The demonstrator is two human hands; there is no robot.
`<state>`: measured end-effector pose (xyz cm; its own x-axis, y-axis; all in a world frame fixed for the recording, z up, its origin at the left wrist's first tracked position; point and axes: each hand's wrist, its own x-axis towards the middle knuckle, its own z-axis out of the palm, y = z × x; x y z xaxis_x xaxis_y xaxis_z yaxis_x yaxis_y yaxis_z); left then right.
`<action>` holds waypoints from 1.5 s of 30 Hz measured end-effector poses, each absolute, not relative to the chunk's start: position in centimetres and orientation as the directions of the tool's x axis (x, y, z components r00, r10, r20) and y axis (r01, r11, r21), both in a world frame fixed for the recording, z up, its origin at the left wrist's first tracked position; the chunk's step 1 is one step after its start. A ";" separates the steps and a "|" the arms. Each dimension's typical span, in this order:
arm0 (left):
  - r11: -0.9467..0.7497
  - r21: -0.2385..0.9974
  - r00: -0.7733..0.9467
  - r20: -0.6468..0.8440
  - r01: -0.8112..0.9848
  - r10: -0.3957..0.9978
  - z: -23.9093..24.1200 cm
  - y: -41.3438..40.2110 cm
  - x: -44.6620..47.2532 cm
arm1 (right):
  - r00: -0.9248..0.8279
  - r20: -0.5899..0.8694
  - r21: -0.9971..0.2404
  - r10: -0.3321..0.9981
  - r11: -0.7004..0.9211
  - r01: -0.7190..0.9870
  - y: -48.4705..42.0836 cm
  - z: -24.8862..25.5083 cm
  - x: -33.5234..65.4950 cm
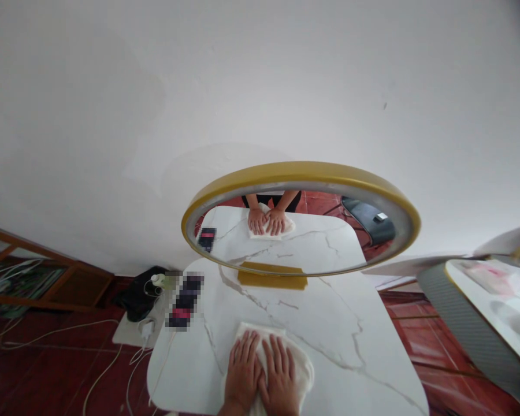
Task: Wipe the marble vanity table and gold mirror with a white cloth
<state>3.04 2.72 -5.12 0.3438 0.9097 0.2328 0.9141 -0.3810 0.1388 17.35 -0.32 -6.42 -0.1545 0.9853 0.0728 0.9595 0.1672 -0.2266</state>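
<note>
My left hand (pixel 242 370) and my right hand (pixel 281 372) lie flat, side by side, on a white cloth (pixel 303 367) near the front edge of a white marble table (pixel 329 323). Both palms press down on the cloth, fingers stretched forward and close together. At the far end of the table stands a round mirror with a gold rim (pixel 301 171) on a gold base (pixel 272 279). Its glass reflects both hands on the cloth.
A blurred dark device (pixel 185 300) lies at the table's left edge. On the red floor to the left are a black bag (pixel 136 294), a charger and white cables (pixel 108 370). A wooden shelf (pixel 34 277) stands far left. Another mirror (pixel 494 312) leans at the right.
</note>
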 end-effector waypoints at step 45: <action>-0.208 0.326 0.159 0.170 0.922 0.973 -3.9 13.4 2.2 | -0.048 0.045 -0.174 0.998 0.056 0.983 10.7 -4.9 13.3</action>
<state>2.24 13.37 -3.88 0.1591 0.9726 0.1695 0.9223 -0.2077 0.3260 13.33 10.67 -4.89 -0.0484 0.9978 0.0451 0.9831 0.0556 -0.1742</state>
